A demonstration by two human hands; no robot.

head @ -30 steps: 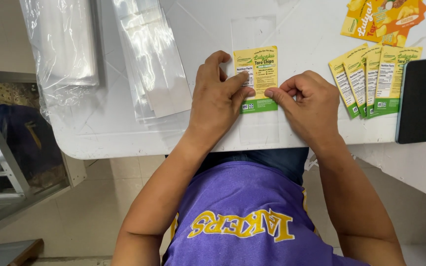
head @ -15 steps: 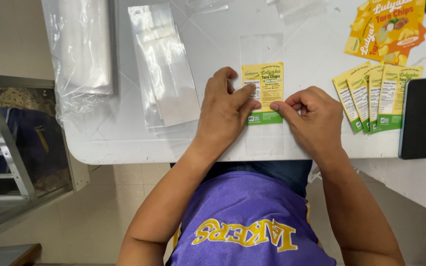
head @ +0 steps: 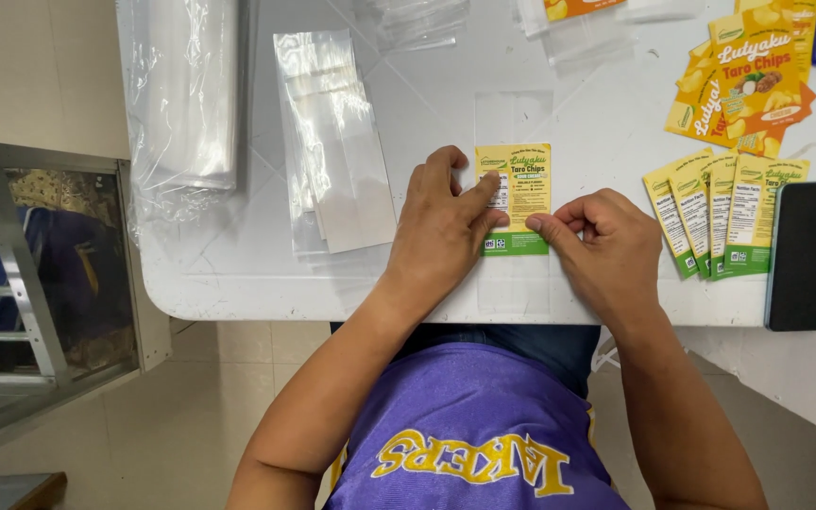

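Fingers of the left hand point(head: 441, 227) lie flat and spread, their tips pressing the left side of a yellow-and-green card point(head: 515, 198); the right hand point(head: 606, 247) is curled, its forefinger and thumb pinched on the card's lower right corner. Neither hand lifts anything; both bear down on the card, which lies on a clear sleeve point(head: 512, 123) near the front edge of the white table point(head: 238, 274).

On the table's left lies a large roll of clear film point(head: 186, 94), and beside it a stack of clear bags point(head: 332, 142). At the right edge sits a dark phone point(head: 810, 253). Just left of it, a fan of green-and-yellow cards point(head: 722, 215) overlaps, and above them a pile of orange labels point(head: 748, 76). More clear sleeves point(head: 417, 19) lie at the far edge.
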